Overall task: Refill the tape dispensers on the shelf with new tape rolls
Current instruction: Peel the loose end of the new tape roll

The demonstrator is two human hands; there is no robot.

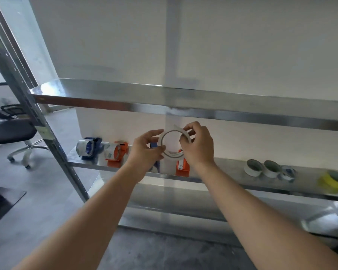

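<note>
while both hands grip a white tape roll, blue dispenser behind mostly hidden

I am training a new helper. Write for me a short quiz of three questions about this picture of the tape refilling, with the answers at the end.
1. True or false: the white tape roll is held by both hands.
2. Which colour is the roll at the far right of the shelf? A) yellow B) red C) black
3. Fill in: the leftmost dispenser on the shelf is ____ in colour.

Key
1. True: the left hand and the right hand both grip it, in front of the shelf.
2. A: the yellow roll.
3. Blue: the blue dispenser, beside an orange dispenser.
</note>
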